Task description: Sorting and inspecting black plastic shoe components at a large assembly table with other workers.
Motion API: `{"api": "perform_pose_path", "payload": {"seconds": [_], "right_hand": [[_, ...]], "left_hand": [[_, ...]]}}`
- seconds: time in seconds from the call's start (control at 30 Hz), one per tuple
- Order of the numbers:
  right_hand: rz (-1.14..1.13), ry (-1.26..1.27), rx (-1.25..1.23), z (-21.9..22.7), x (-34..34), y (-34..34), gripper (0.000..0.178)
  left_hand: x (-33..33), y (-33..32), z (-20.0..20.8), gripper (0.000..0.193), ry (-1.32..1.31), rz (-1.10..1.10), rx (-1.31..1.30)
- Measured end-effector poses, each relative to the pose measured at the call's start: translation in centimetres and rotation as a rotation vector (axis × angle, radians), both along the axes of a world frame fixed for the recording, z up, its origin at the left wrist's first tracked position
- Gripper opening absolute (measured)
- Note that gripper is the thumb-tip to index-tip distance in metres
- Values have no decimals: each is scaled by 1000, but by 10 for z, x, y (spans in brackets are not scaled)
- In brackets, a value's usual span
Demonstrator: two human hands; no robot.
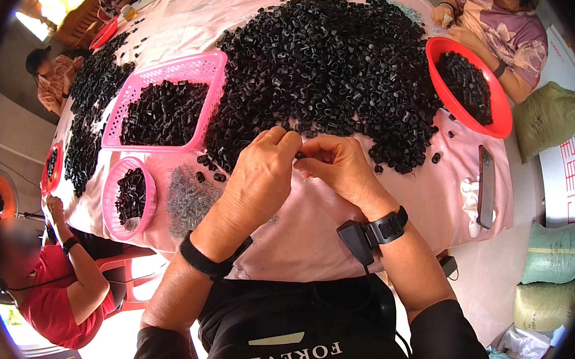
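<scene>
My two hands meet at the near edge of a big heap of small black tubular plastic pieces on a pink cloth. A small black plastic piece shows between the fingertips. My right hand pinches it with thumb and forefinger. Close against it, my left hand is closed with its fingers curled; whatever it grips is hidden behind the knuckles. Left of my left wrist lies a pile of tiny greyish, see-through-looking pieces, too small to make out.
A pink rectangular basket and a round pink basket hold black pieces at left. A red bowl of them stands at right, beyond a phone. Other people sit around the pink-covered table. Filled sacks line the right side.
</scene>
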State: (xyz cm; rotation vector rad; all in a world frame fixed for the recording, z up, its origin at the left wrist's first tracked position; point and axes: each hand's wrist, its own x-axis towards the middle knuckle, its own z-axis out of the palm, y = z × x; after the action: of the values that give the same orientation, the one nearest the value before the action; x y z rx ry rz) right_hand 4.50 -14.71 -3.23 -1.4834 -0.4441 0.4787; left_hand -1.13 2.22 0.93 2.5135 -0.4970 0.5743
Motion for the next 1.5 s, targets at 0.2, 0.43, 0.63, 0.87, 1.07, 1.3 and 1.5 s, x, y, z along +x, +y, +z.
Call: {"api": "perform_pose_path", "payload": {"seconds": [0.2,0.43,0.63,0.87,1.07,1.3,1.5], "right_hand": [[3,-11,-22,2,0,0,17],[2,0,32,-1,1,0,18],[-10,15,24,0,0,0,20],[-3,-47,-6,0,-1,-1,21],[-5,-29,7,-3,0,0,21],[-12,21,38,-2,0,0,18],[-139,-73,63,0,4,1,13]], "left_hand": [[1,-1,1,14,12,23,-2],[1,2,3,16,90,-29,-174],[2,3,5,17,139,-13,-227],[3,7,4,14,170,-12,-268],[4,3,1,13,150,-24,-254],[-1,0,2,15,137,11,-264],[-3,31,13,14,192,90,-158]]}}
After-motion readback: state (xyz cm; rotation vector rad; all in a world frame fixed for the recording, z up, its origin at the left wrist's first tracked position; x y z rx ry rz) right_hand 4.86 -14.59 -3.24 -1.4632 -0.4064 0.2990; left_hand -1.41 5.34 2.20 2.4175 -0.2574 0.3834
